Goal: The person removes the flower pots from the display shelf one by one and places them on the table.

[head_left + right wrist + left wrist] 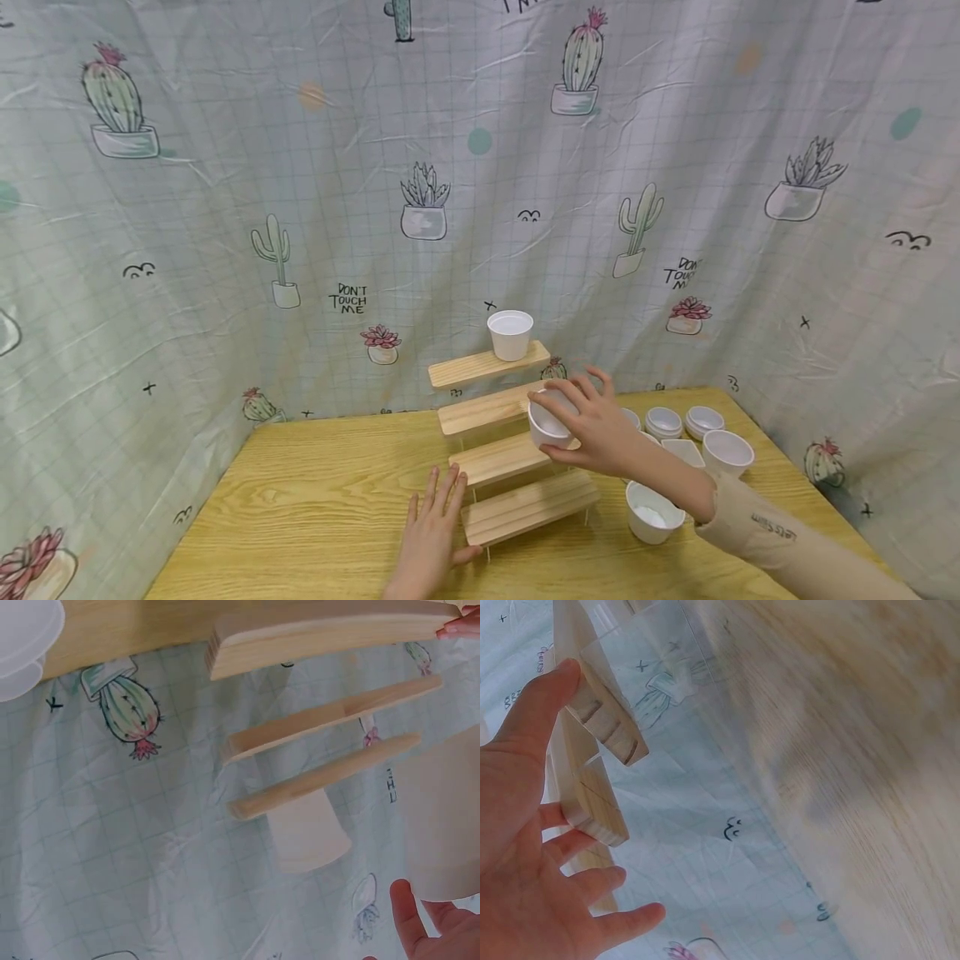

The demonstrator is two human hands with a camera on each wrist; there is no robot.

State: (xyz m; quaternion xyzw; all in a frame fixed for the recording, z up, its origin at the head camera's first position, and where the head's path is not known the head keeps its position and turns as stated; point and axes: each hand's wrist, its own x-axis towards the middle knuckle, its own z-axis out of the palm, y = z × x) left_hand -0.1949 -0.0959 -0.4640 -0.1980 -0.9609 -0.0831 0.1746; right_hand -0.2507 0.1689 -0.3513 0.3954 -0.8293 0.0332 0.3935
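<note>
Right hand point(600, 429) is gripping a white cup point(550, 423) w/ fingers point(558, 400) wrapped over the rim and thumb under the base, holding it right at the 2nd step of the wooden rack point(502, 442); can't tell if it's touching the step. Left hand point(431, 533) is lying flat on the desk point(300, 500), fingers straight and spread, thumb touching the rack's bottom step. Another cup point(511, 333) is sitting on the top step. More cups point(686, 450) are standing on the desk behind the right arm. Backdrop cloth point(225, 208) is showing "DON'T TOUCH ME" by the cacti. Sleeve point(780, 533) has small writing, too tiny to read.
</note>
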